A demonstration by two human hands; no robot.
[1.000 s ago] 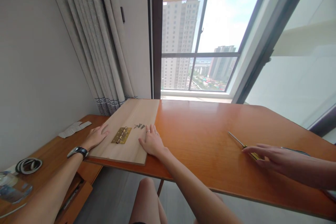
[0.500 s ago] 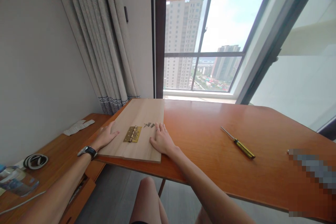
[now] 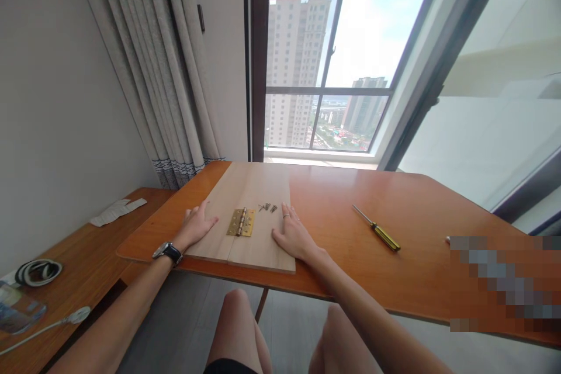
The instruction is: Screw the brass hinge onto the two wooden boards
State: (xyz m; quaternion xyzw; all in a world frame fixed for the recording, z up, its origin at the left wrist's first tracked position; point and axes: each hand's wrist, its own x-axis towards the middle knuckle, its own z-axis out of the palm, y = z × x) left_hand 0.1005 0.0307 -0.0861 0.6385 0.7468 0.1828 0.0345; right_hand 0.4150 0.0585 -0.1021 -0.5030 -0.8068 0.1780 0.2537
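Observation:
Two pale wooden boards lie edge to edge on the table, the left board [image 3: 214,204] and the right board [image 3: 263,245], with a thin seam between them. A brass butt hinge [image 3: 241,222] is spread flat by the seam. Just right of it, on the right board, are several small screws [image 3: 267,207]. My left hand [image 3: 198,227] rests open on the left board's outer edge, fingers spread. On the opposite side my right hand [image 3: 295,235] lies open along the right board's outer edge, close to the screws. Neither hand holds anything.
On the orange-brown table [image 3: 333,198], a yellow-and-black screwdriver [image 3: 377,229] lies to the right, and a blurred-out object [image 3: 504,280] beyond it. A lower desk [image 3: 100,245] at left bears a coiled cable [image 3: 39,272], a plastic bottle [image 3: 20,310], a plug [image 3: 79,315] and paper [image 3: 117,211].
Both hands and the boards, with hinge and screws on top, have shifted right across the table, uncovering more tabletop at left. My view has swung slightly to the right.

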